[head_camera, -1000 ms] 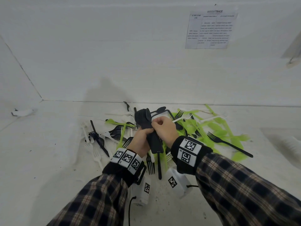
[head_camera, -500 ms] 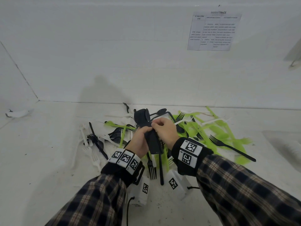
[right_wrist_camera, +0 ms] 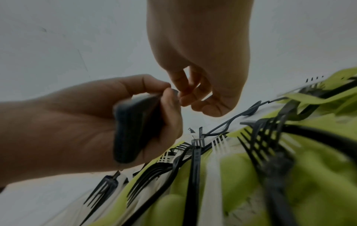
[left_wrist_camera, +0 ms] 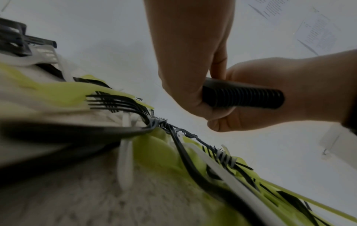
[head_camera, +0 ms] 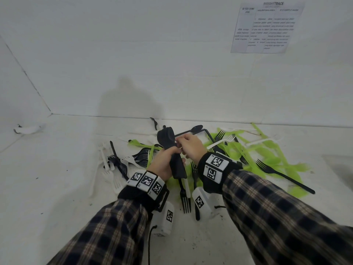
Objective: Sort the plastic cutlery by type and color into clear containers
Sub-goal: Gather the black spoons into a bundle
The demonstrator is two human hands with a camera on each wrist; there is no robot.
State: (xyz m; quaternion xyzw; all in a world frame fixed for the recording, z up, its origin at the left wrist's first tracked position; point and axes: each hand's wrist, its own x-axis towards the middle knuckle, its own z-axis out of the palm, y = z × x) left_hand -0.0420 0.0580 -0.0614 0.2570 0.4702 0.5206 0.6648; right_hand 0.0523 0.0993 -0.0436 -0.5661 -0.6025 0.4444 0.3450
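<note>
Two hands are raised together above a heap of plastic cutlery spread over the white tabletop (head_camera: 57,188). A stack of black spoons (head_camera: 172,150) is gripped around its handles by the left hand (head_camera: 164,165), fingers and thumb curled round the bundle; the nested bowls stand up and away from the person, the handle ends pointing down toward the near edge. From the left wrist view the ridged handle ends (left_wrist_camera: 243,97) are seen projecting from the fist. The right hand (head_camera: 191,148) is held against the stack just above the left, its fingers curled and its fingertips (right_wrist_camera: 185,91) meeting the left thumb at the bundle; whether a spoon is actually pinched there cannot be told.

Below the hands, loose pieces are piled toward the far edge, by the back wall: green cutlery (head_camera: 273,150) spread toward the right, white forks (head_camera: 107,161) toward the left, and black forks mixed through. One black fork (head_camera: 282,175) is laid alone on the green pieces at the right of the heap, and another black fork (head_camera: 185,197) lies nearer the person, between the wrists. A printed sheet (head_camera: 265,27) is fixed to the wall.
</note>
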